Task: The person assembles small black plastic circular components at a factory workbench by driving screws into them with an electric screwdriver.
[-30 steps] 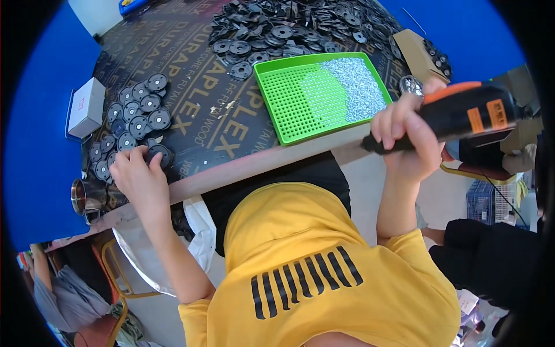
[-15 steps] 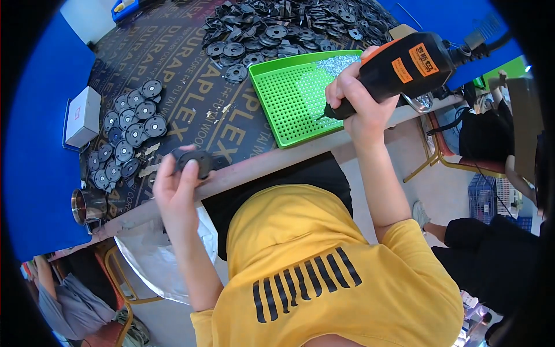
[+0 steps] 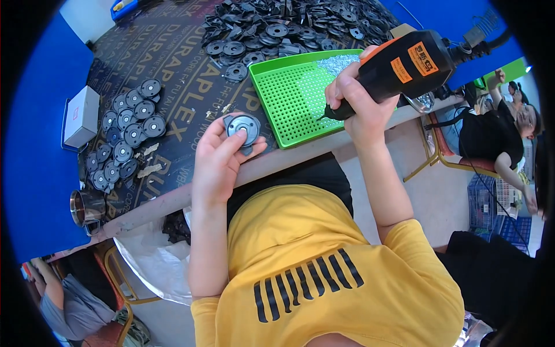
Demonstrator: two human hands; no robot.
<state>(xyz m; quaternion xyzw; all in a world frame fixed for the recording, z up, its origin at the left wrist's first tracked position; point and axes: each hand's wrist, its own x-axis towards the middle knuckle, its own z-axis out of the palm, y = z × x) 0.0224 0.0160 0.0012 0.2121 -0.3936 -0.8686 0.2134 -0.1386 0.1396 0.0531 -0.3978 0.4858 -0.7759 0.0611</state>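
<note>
My left hand [image 3: 222, 153] grips a round black plastic part [image 3: 243, 128] near the table's front edge, thumb pressed on its middle. Wrapped in my right hand [image 3: 365, 107] is a black and orange electric screwdriver [image 3: 399, 65], its narrow tip pointing left over the green tray. That perforated green tray [image 3: 276, 110] lies between my hands and the back of the table, with many small silvery screws [image 3: 338, 65] in its far right part. Left of my left hand, several similar round black parts [image 3: 134, 134] lie in close rows on the table.
A large heap of black parts [image 3: 289, 29] covers the back of the table. At the left stand a white box [image 3: 82, 117] and a metal cup [image 3: 87, 206]. A white bag [image 3: 153, 263] hangs below the front edge. Other people sit at both sides.
My left hand has moved right, toward the green tray, with the round part, whose face now turns upward. My right hand and the screwdriver have stayed nearly still.
</note>
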